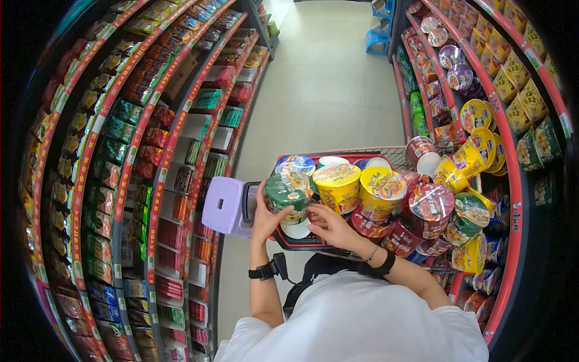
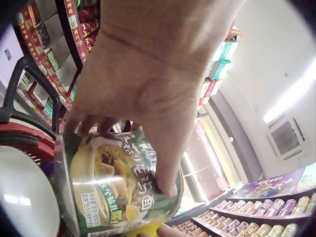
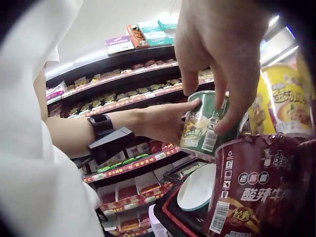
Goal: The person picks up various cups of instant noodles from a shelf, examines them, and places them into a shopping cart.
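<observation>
White-shirted shopper bends over a red shopping cart heaped with noodle cups. At its near left corner the left hand clasps a green noodle cup, and the right hand steadies it with straight fingertips. It looks mid-placement; seating it calls for a level gap.

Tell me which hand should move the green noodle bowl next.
Probably left: the left hand grips the green noodle bowl round its side, while the right hand has only fingertips on it.
</observation>
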{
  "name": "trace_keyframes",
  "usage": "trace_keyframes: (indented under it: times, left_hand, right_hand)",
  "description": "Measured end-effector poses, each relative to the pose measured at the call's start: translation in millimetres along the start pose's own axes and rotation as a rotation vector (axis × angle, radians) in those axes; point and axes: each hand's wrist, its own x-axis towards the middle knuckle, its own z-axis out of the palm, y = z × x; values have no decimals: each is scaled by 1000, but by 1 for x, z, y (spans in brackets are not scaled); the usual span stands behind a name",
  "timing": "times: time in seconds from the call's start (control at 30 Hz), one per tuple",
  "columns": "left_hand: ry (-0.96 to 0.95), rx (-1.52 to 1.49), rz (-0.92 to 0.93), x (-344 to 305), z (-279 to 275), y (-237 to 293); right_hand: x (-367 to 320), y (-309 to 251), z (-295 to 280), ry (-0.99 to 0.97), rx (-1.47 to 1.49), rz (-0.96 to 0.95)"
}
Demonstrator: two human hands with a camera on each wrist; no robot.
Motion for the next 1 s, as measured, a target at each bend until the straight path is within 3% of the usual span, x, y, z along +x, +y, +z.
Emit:
trace_keyframes:
  times: [0.07,0.17,0.37,0.57,0.63,0.8,0.9,1.0]
  left_hand:
    - [-53,-91,-13,3,-3,-2]
    - [-44,112,30,11,-4,-13]
    - [-64,-75,-35,6,-8,-25]
    - [-43,-211,-129,-1,-9,-3]
    - [17,-113,-59,0,-12,-14]
    - [130,-168,-106,-1,-30,-30]
    - [376,-88,-391,-3,-31,-18]
    - [478,36,-393,7,-32,-57]
  right_hand:
    - [0,6,1,35,9,-54]
    - [-2,0,-2,43,-24,-10]
    - [-6,-1,-9,49,62,62]
    - [-10,-11,-16,27,49,154]
    - [-11,-12,-15,24,66,156]
    - [-12,-2,-14,68,77,67]
    - [-12,-1,-16,65,81,70]
    - [-12,-3,-15,70,57,67]
